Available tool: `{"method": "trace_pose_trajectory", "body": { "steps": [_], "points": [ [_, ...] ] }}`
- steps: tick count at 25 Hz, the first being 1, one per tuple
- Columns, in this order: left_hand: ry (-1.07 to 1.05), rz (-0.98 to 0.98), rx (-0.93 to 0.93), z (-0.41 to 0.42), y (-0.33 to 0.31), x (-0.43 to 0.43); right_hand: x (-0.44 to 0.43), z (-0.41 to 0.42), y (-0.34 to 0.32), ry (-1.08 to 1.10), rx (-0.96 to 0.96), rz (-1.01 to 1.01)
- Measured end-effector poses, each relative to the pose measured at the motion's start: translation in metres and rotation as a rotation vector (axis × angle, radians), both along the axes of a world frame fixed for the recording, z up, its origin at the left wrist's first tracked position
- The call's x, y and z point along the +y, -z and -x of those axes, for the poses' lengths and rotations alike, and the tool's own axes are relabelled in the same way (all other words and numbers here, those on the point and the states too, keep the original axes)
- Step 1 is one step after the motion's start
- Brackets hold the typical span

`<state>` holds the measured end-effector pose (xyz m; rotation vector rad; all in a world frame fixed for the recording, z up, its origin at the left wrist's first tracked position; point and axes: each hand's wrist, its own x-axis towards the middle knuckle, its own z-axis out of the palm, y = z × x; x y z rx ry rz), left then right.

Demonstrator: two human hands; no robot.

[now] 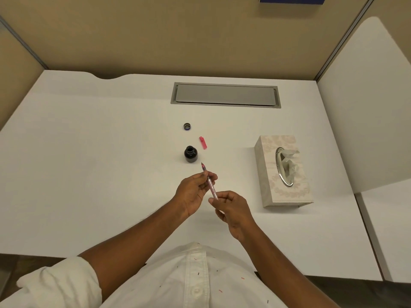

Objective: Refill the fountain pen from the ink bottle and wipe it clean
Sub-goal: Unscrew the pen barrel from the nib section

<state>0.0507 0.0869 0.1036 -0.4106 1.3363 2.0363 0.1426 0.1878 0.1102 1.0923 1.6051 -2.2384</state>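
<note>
Here we go, I'm watching from the head view, and the slim pink translucent fountain pen [210,186] is up off the white desk [89,174], held between both hands. The left hand [193,192] pinches it near the front, fingers curled round the barrel, and the right hand [231,207] pinches the rear end between fingertip and thumb. The relation that matters is the pen's long axis, which runs away from the body and slightly to the left, with the dark nib [202,164] at the far tip. That tip aims just to the right of the small round dark glass ink bottle [190,154], which stands open and upright ahead of the hands, close to the nib but not touching it. I'd call the left hand the nearer one to the bottle, with the right hand sitting further back. Whether the pen has taken ink, I can't tell from here. The bottle's small round dark screw cap [187,126] lies beyond it, and the short pink plastic pen cap [203,142] lies just to the bottle's far right. The pale patterned cardboard tissue box [283,172] waits well off to the right, on the right hand's side.
</note>
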Motion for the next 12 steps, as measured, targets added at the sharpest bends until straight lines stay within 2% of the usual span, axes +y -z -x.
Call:
{"method": "trace_pose_trajectory", "body": {
  "steps": [3, 9, 12],
  "points": [
    [-0.009, -0.001, -0.02, -0.004, 0.003, -0.001, -0.004, 0.005, 0.002, 0.013, -0.034, -0.118],
    [-0.049, -0.015, -0.039, 0.005, 0.003, -0.007, -0.009, 0.012, 0.0, -0.146, -0.088, 0.061],
    [-0.053, -0.011, -0.047, 0.007, 0.006, -0.01, -0.01, 0.014, 0.003, -0.09, -0.064, -0.059]
  ]
}}
